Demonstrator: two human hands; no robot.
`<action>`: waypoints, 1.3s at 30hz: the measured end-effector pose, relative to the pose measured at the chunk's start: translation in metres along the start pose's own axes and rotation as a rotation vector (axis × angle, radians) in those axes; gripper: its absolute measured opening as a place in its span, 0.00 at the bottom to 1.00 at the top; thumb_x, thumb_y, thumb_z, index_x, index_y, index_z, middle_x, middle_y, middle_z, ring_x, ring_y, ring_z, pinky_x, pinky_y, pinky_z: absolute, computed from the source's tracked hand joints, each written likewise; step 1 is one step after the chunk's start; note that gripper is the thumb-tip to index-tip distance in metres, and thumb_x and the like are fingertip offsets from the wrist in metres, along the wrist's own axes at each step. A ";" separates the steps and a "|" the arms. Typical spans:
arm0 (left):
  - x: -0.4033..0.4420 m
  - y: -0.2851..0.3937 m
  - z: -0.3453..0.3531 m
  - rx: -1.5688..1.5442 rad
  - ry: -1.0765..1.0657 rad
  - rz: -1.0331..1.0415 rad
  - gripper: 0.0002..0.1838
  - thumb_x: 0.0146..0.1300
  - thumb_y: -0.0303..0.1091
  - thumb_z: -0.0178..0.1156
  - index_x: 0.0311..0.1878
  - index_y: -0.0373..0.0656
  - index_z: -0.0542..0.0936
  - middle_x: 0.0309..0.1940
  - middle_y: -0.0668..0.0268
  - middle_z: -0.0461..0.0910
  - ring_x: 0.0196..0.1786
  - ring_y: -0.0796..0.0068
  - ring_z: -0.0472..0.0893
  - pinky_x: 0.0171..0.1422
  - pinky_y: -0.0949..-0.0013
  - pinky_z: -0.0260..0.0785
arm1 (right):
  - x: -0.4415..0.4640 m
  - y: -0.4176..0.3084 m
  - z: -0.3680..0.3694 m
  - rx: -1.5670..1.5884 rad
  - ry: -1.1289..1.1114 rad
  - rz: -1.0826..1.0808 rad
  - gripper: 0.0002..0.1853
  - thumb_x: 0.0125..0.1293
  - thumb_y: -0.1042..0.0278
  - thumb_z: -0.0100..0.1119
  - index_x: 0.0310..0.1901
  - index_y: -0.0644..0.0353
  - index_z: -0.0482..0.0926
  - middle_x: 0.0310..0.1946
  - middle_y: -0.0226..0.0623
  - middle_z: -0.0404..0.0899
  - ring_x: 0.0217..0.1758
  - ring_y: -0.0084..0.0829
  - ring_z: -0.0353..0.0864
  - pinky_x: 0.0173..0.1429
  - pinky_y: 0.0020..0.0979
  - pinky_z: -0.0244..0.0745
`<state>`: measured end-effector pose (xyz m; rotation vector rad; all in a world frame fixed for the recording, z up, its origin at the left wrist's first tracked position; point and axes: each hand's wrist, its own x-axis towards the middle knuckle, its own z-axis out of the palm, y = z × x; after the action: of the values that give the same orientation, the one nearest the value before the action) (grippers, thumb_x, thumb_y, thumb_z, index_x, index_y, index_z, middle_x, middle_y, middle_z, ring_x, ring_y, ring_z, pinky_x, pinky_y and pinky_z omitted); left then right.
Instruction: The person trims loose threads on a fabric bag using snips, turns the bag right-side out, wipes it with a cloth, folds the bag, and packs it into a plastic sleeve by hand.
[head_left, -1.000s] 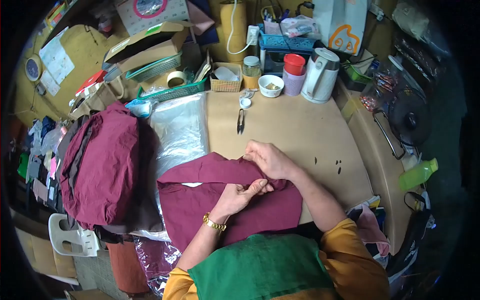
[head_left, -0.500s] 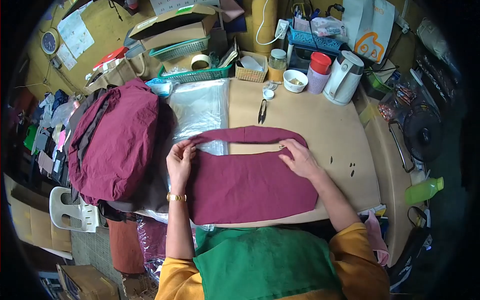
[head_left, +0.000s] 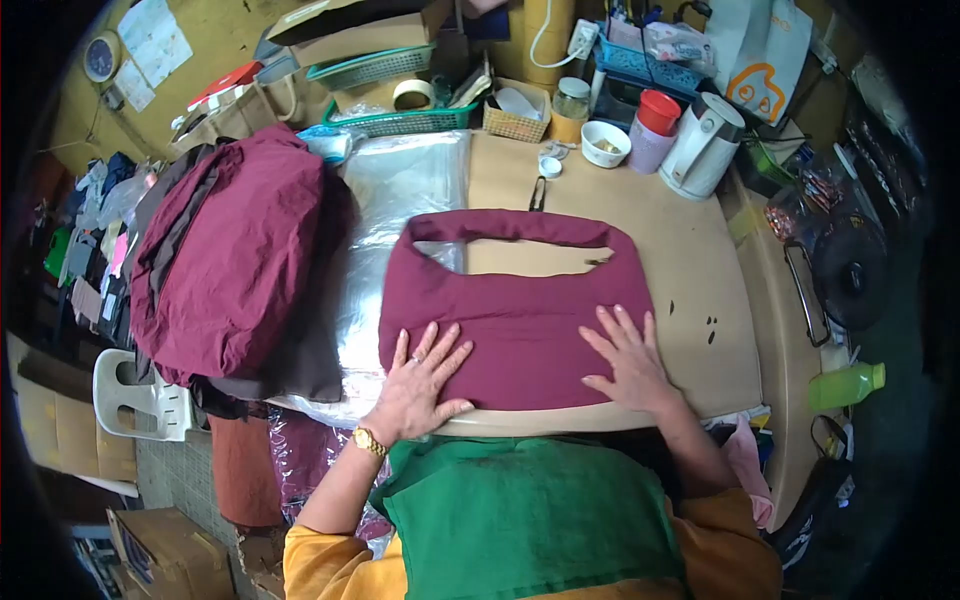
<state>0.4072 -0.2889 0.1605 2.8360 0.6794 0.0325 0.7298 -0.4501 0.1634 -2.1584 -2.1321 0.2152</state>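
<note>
A maroon fabric shoulder bag (head_left: 515,335) lies flat on the brown-covered table, its strap looped toward the far side. My left hand (head_left: 420,385) rests spread on the bag's near left corner, a ring on one finger and a gold watch on the wrist. On the bag's right part my right hand (head_left: 630,365) lies flat with fingers apart. Neither hand grips anything. Just beyond the strap are dark thread snips (head_left: 538,194), partly covered by it.
A pile of maroon and dark bags (head_left: 235,260) stands at the left. Clear plastic sleeves (head_left: 400,180) lie between it and the work. At the back are baskets (head_left: 400,122), a white bowl (head_left: 605,150), a lidded cup (head_left: 652,140) and a white kettle (head_left: 703,150).
Both hands have let go of the strap and come down toward me, now flat on the bag. The bag has shifted away from me, and its strap now stands farther out over the snips.
</note>
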 end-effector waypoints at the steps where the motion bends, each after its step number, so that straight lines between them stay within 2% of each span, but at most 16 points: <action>1: -0.005 -0.010 -0.002 -0.122 0.082 -0.063 0.44 0.63 0.65 0.51 0.76 0.49 0.57 0.78 0.55 0.49 0.80 0.48 0.46 0.79 0.38 0.30 | -0.003 0.011 -0.003 -0.003 0.005 -0.014 0.39 0.60 0.42 0.62 0.72 0.44 0.64 0.76 0.45 0.51 0.80 0.49 0.45 0.77 0.65 0.33; 5: -0.039 -0.059 -0.001 -0.186 0.239 -0.333 0.40 0.64 0.55 0.55 0.76 0.48 0.59 0.77 0.52 0.52 0.79 0.47 0.49 0.78 0.37 0.34 | -0.013 0.055 -0.019 0.025 -0.039 0.040 0.38 0.58 0.47 0.66 0.70 0.47 0.67 0.76 0.45 0.53 0.80 0.49 0.46 0.78 0.60 0.35; 9: -0.042 -0.071 0.001 -0.164 0.368 -0.252 0.25 0.59 0.41 0.65 0.59 0.44 0.75 0.68 0.55 0.67 0.73 0.50 0.62 0.74 0.43 0.50 | 0.012 0.049 -0.052 0.118 -0.208 0.120 0.29 0.58 0.54 0.68 0.61 0.52 0.77 0.70 0.46 0.65 0.77 0.48 0.56 0.78 0.57 0.40; 11: -0.033 -0.077 0.001 -0.170 0.464 -0.235 0.18 0.57 0.35 0.68 0.51 0.43 0.81 0.63 0.56 0.74 0.69 0.52 0.69 0.71 0.47 0.59 | 0.037 0.026 -0.047 0.139 0.009 -0.102 0.18 0.59 0.58 0.67 0.50 0.55 0.82 0.58 0.42 0.78 0.66 0.45 0.71 0.73 0.53 0.53; 14: -0.009 -0.078 -0.007 -0.092 0.729 -0.205 0.07 0.55 0.32 0.68 0.33 0.42 0.79 0.39 0.65 0.80 0.43 0.60 0.77 0.47 0.59 0.66 | 0.093 -0.081 -0.043 0.489 0.212 -0.351 0.17 0.57 0.60 0.70 0.44 0.60 0.79 0.49 0.42 0.80 0.54 0.44 0.79 0.56 0.41 0.74; 17: 0.002 -0.051 -0.048 0.054 0.796 -0.298 0.07 0.52 0.27 0.69 0.31 0.42 0.79 0.32 0.62 0.77 0.40 0.58 0.76 0.44 0.60 0.66 | 0.146 -0.171 -0.015 0.454 0.518 -0.439 0.16 0.58 0.62 0.68 0.44 0.60 0.76 0.46 0.43 0.79 0.50 0.45 0.79 0.55 0.43 0.72; 20: -0.003 -0.029 -0.050 -0.103 1.055 -0.279 0.06 0.54 0.23 0.67 0.30 0.41 0.78 0.33 0.62 0.77 0.38 0.56 0.76 0.42 0.59 0.68 | 0.197 -0.195 0.012 0.395 0.619 -0.494 0.09 0.59 0.67 0.63 0.38 0.59 0.75 0.40 0.44 0.79 0.44 0.46 0.79 0.51 0.44 0.71; 23: -0.026 -0.015 -0.037 -0.491 0.483 -0.362 0.10 0.57 0.22 0.61 0.44 0.35 0.80 0.43 0.51 0.81 0.48 0.47 0.80 0.48 0.53 0.72 | 0.217 -0.196 0.000 0.539 0.492 -0.416 0.05 0.57 0.71 0.59 0.32 0.59 0.73 0.31 0.42 0.77 0.38 0.47 0.78 0.46 0.46 0.70; 24: -0.023 -0.022 -0.029 -0.490 0.486 -0.360 0.10 0.57 0.22 0.61 0.44 0.35 0.80 0.43 0.51 0.81 0.48 0.47 0.80 0.48 0.53 0.72 | 0.217 -0.199 -0.007 0.578 0.546 -0.432 0.05 0.57 0.71 0.59 0.32 0.59 0.73 0.29 0.42 0.77 0.37 0.48 0.78 0.45 0.46 0.69; 26: -0.012 -0.045 0.005 -0.245 0.671 -0.380 0.20 0.63 0.31 0.57 0.58 0.37 0.77 0.63 0.45 0.69 0.67 0.41 0.67 0.67 0.50 0.63 | 0.217 -0.206 -0.009 0.581 0.657 -0.492 0.06 0.58 0.70 0.61 0.32 0.59 0.74 0.28 0.40 0.76 0.34 0.46 0.77 0.43 0.43 0.70; 27: -0.011 -0.059 0.010 -0.207 0.510 -0.509 0.27 0.64 0.37 0.56 0.65 0.37 0.70 0.70 0.45 0.62 0.75 0.41 0.55 0.75 0.45 0.51 | 0.214 -0.210 -0.008 0.577 0.661 -0.490 0.06 0.58 0.70 0.61 0.32 0.59 0.74 0.28 0.40 0.76 0.34 0.46 0.77 0.43 0.43 0.70; 29: -0.011 -0.092 0.022 -0.161 0.317 -0.478 0.32 0.63 0.40 0.57 0.70 0.39 0.66 0.72 0.45 0.58 0.77 0.43 0.52 0.77 0.46 0.48 | 0.200 -0.218 -0.007 0.523 0.628 -0.694 0.04 0.59 0.70 0.60 0.34 0.58 0.76 0.32 0.40 0.76 0.38 0.45 0.77 0.45 0.43 0.70; 31: -0.013 -0.116 0.027 -0.109 0.309 -0.445 0.36 0.63 0.45 0.58 0.72 0.43 0.64 0.73 0.43 0.57 0.77 0.44 0.51 0.79 0.48 0.45 | 0.171 -0.225 -0.001 0.582 0.566 -0.746 0.05 0.60 0.69 0.60 0.36 0.58 0.77 0.36 0.39 0.76 0.42 0.43 0.76 0.49 0.42 0.70; 33: -0.014 -0.116 0.009 -0.184 0.425 -0.379 0.37 0.62 0.48 0.61 0.73 0.47 0.64 0.73 0.43 0.57 0.77 0.44 0.53 0.79 0.52 0.47 | 0.140 -0.222 0.017 0.686 0.173 -0.760 0.07 0.60 0.68 0.62 0.37 0.60 0.77 0.38 0.39 0.75 0.44 0.41 0.76 0.52 0.41 0.70; 34: -0.014 -0.115 0.008 -0.210 0.503 -0.310 0.29 0.61 0.44 0.64 0.65 0.46 0.74 0.69 0.43 0.65 0.74 0.45 0.61 0.77 0.55 0.55 | 0.130 -0.222 0.023 0.686 0.170 -0.757 0.07 0.60 0.68 0.62 0.37 0.60 0.77 0.38 0.39 0.75 0.44 0.41 0.76 0.52 0.41 0.70; 39: -0.005 -0.121 0.016 -0.386 0.834 -0.263 0.06 0.58 0.28 0.67 0.38 0.40 0.84 0.49 0.51 0.83 0.54 0.56 0.81 0.59 0.60 0.73 | 0.115 -0.224 0.047 0.691 -0.014 -0.894 0.05 0.60 0.73 0.58 0.37 0.63 0.78 0.34 0.42 0.75 0.43 0.44 0.77 0.50 0.44 0.73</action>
<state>0.3500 -0.1899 0.1181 2.2604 1.0441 1.1999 0.5021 -0.3331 0.1522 -0.7576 -2.3067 0.7230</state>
